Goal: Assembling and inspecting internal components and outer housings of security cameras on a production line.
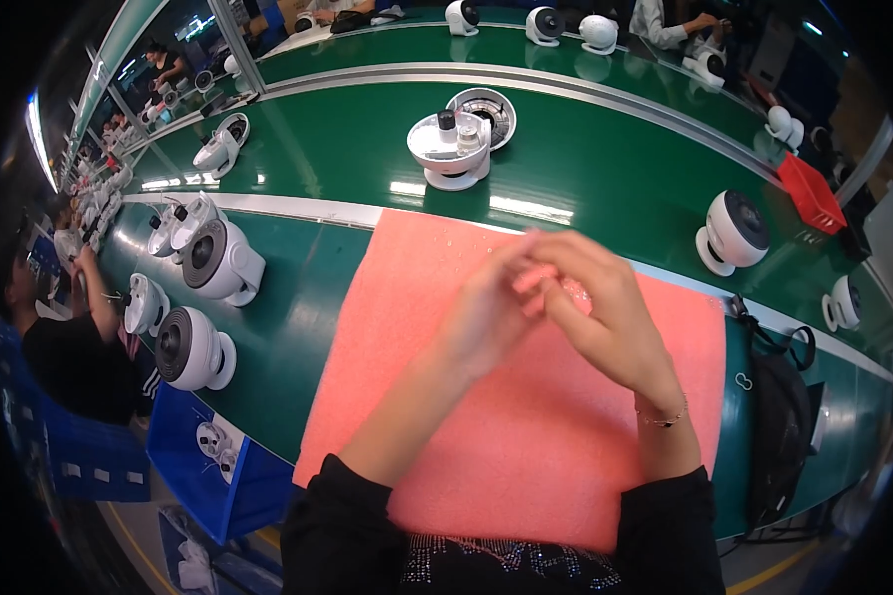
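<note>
My left hand (491, 305) and my right hand (605, 309) meet above a pink foam mat (526, 446), their fingertips overlapping and smeared by motion. The right thumb stands apart from its curved fingers, and mat shows through the gap. The left fingers are too blurred to tell if anything small is in them. Small shiny bits (575, 294) show behind the right thumb; their kind is unclear. Beyond the mat, an opened white round device (448, 145) rests on the green conveyor belt (318, 139), its dark-lined shell (496, 114) behind it.
White ball-shaped devices with dark faces (191, 347) stand left of the mat, among open housings (174, 226). Another device (734, 230) sits on the belt at right. A black bag (779, 426) lies beside the mat, a blue bin (193, 471) lower left, a red tray (812, 193) far right.
</note>
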Available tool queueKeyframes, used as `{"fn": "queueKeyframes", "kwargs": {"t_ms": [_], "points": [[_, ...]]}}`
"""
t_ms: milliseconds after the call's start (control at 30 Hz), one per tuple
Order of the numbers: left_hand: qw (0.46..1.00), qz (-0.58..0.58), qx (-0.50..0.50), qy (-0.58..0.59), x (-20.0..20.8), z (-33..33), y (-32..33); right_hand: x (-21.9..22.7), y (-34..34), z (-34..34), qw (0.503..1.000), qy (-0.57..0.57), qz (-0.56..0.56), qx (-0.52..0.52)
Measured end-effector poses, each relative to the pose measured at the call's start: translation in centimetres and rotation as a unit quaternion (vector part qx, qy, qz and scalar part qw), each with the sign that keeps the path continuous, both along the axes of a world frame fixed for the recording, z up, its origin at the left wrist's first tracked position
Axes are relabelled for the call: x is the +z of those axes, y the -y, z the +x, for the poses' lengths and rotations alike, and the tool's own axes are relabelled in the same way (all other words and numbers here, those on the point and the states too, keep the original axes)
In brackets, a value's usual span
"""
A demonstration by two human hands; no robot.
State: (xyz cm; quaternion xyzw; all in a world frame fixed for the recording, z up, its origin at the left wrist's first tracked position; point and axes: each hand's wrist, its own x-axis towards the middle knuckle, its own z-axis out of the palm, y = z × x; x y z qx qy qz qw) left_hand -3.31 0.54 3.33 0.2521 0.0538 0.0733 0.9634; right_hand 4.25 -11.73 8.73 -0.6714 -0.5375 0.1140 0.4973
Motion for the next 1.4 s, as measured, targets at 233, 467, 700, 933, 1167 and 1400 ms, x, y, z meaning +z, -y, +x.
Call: {"fn": "queueKeyframes", "kwargs": {"t_ms": [233,467,700,933,1167,1400], "points": [[0.904,0.076,0.374,-0.195,-3.6,7.5,-13.2,2.0,1.2,0.6,0.986,0.081,0.086,-0.114],[0.933,0.099,0.320,-0.132,-8.2,13.5,-13.6,0.7,2.2,1.7,0.989,0.097,0.061,-0.094],[0.880,0.267,0.365,-0.147,-5.9,10.9,-14.7,-0.7,2.3,5.3,0.973,0.192,0.015,-0.130],[0.879,0.333,0.273,-0.205,1.1,2.1,-14.0,-2.9,1.4,6.1,0.954,0.236,-0.007,-0.182],[0.861,0.390,0.234,-0.228,3.9,-4.0,-13.8,-0.3,2.0,2.9,0.946,0.308,-0.031,-0.096],[0.887,0.441,-0.009,-0.135,2.7,-4.2,-14.2,1.3,4.1,1.6,0.992,0.034,0.093,0.082]]}}
